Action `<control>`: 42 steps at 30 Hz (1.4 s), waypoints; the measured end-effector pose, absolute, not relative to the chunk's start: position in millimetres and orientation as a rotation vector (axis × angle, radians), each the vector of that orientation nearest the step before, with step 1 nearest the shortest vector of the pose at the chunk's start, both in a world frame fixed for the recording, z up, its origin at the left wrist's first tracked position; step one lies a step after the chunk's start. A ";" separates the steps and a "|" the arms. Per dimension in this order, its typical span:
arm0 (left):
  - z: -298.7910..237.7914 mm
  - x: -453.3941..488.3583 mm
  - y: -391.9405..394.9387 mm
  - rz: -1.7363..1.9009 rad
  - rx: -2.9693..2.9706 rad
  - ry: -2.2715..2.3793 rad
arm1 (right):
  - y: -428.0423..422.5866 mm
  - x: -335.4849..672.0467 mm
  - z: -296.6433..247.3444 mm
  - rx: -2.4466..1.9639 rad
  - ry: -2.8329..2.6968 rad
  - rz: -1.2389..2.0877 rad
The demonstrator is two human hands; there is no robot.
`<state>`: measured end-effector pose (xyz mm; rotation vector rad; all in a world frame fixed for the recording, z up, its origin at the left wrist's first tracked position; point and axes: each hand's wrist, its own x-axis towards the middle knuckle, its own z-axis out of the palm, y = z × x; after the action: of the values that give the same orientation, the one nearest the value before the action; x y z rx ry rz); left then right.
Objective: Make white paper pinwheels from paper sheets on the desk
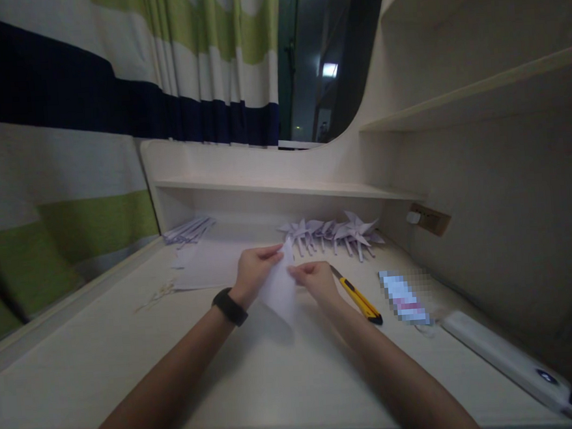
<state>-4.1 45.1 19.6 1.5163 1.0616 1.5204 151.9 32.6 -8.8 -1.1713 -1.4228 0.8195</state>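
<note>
A sheet of white paper is held up above the desk between my two hands, tilted and partly bent. My left hand, with a dark watch on the wrist, pinches its upper left edge. With thumb and fingers my right hand grips the right edge, a little lower. Just right of that hand lies a yellow utility knife on the desk. Behind my hands, several white paper pinwheels lie bunched together. More white paper rests flat to the left of my left hand.
Rolled paper sticks lie at the back left under the low shelf. Small loose bits lie near the flat paper. On the right are a blurred-out phone, a long white device and a wall socket.
</note>
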 end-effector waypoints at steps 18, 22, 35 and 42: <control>21.5 -18.0 51.7 1.534 1.502 1.181 | 26.2 141.6 -9.7 -1.195 -1.364 1.093; 18.3 -19.6 55.7 1.501 1.484 1.160 | 25.4 142.2 -8.8 -1.182 -1.357 1.130; 21.2 -26.0 57.8 1.511 1.459 1.158 | 23.8 139.1 -10.2 -1.204 -1.418 1.232; 21.5 -28.2 60.5 1.533 1.442 1.189 | 19.6 139.6 -10.4 -1.222 -1.438 1.229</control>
<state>-28.2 60.5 21.5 1.4421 1.1889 1.5334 139.6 19.6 -10.4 -1.2217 -1.4377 1.2293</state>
